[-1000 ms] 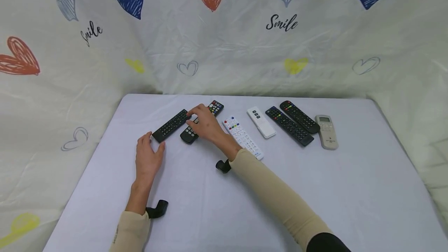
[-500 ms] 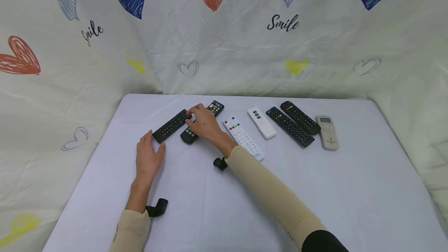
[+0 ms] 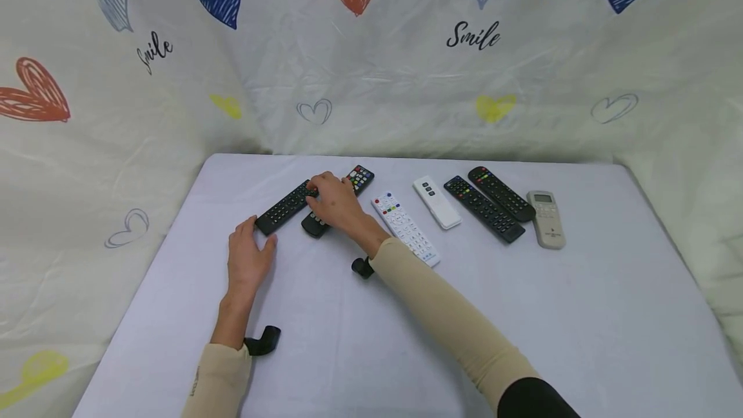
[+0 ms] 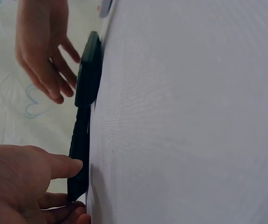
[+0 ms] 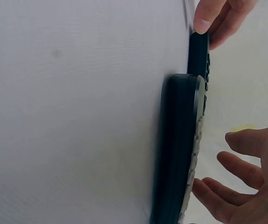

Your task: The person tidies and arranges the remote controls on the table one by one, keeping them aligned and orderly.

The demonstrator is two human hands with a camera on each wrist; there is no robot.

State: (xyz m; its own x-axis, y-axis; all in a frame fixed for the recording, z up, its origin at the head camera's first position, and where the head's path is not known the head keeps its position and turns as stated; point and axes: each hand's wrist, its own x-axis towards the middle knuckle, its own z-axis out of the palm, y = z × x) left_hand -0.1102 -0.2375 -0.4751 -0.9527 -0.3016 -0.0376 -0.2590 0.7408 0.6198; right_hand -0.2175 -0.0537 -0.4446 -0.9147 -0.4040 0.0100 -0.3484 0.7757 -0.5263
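Note:
A black remote control [image 3: 282,210] lies slantwise on the left part of the table. My left hand [image 3: 248,262] holds its near end between thumb and fingers; in the left wrist view the thumb [image 4: 69,165] lies against the remote's side and the fingertips are at its end. My right hand [image 3: 336,202] hovers at the far end, fingers loosely bent and spread apart. It partly hides a second black remote with coloured buttons [image 3: 361,177]. In the right wrist view this thicker remote [image 5: 180,144] stands in front, the right fingers [image 5: 238,170] just above its keys.
To the right lie a white remote with many buttons [image 3: 406,228], a small white remote [image 3: 436,202], two black remotes, one [image 3: 484,209] beside the other [image 3: 500,192], and a beige remote with a screen [image 3: 547,219]. A white cloth covers the table [image 3: 348,340]; a heart-printed curtain [image 3: 395,69] hangs behind.
My right forearm has shifted slightly to the left, with the right hand still at the far end of the black remote. The left hand stays at the near end; the view has moved slightly.

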